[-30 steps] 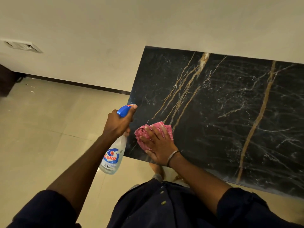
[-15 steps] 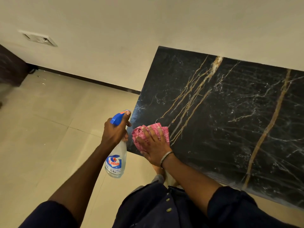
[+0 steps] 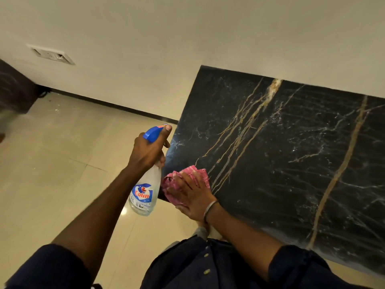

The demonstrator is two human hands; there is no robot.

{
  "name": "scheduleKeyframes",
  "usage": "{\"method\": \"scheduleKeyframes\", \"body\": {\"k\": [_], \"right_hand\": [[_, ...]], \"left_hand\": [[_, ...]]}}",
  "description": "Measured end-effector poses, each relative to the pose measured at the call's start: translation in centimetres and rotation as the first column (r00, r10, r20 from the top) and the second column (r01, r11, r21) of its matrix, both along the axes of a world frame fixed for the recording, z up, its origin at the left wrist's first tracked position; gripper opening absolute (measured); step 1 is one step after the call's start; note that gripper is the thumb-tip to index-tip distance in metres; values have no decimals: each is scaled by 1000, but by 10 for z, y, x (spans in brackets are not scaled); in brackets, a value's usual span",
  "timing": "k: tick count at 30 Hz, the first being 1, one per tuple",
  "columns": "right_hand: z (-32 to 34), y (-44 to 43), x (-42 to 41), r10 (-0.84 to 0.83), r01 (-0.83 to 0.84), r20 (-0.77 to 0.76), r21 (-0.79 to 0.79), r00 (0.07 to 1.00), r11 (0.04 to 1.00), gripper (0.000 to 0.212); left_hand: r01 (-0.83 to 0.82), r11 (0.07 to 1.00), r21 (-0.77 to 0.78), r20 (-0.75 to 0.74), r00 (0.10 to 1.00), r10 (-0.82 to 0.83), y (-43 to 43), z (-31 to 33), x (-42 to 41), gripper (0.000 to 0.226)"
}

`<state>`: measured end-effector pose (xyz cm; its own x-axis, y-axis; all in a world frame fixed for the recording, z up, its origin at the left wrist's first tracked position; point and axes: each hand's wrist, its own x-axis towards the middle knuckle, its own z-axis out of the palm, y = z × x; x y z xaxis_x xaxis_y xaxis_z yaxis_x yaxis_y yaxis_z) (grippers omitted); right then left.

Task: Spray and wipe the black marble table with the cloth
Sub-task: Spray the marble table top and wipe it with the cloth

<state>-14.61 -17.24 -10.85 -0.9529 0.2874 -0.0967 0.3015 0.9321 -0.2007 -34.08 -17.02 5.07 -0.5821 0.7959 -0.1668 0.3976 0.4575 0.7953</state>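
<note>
Your right hand (image 3: 193, 197): fingers flat, spread, pressing pink cloth (image 3: 198, 174) onto near-left corner of black marble table (image 3: 291, 163); nothing gripped. Your left hand (image 3: 148, 151) wraps neck of spray bottle (image 3: 143, 195), one fingertip atop blue head, held just off table's left edge, over floor (image 3: 62, 163). Table's long axis runs right from cloth; likely next stroke goes rightward, away from bottle. Right hand nearer work.
</note>
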Motion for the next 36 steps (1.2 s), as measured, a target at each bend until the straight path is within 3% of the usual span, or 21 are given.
{"method": "scheduleKeyframes", "body": {"k": [9, 12, 17, 25, 30, 36], "right_hand": [[9, 46, 155, -361, 356, 122, 64, 925, 932, 68], [11, 48, 168, -441, 436, 135, 69, 887, 897, 66], [12, 52, 139, -486, 487, 102, 15, 868, 873, 67], [9, 122, 41, -484, 494, 147, -35, 862, 869, 61], [12, 180, 16, -545, 557, 180, -21, 819, 830, 59], [19, 233, -2, -613, 622, 191, 14, 767, 783, 60]], "left_hand": [[158, 987, 20, 98, 982, -159, 55, 4, 57, 40], [208, 978, 33, 149, 966, -210, 71, 4, 70, 32], [277, 961, -1, 149, 950, -274, 96, -1, 76, 57], [319, 947, -24, 119, 942, -314, 119, -2, 59, 59], [340, 939, -38, 165, 929, -330, 131, -3, 40, 38], [318, 948, -14, 149, 938, -312, 159, -7, 22, 39]]}}
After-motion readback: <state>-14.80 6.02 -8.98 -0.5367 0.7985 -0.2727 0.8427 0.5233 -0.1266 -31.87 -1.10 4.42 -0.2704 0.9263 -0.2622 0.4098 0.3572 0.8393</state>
